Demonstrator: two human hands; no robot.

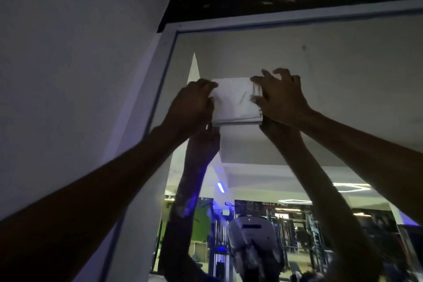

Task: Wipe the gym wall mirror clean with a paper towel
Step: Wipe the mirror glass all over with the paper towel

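— any lettering to read?
— only a pale strip of mirrored letters on the dark banner [274, 203] reflected low in the mirror [343, 98]; too blurred to spell out.
— anything on the paper towel [235, 101]?
— blank.

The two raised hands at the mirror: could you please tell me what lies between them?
In the head view, a folded white paper towel lies between the left hand and right hand, against the framed wall mirror.
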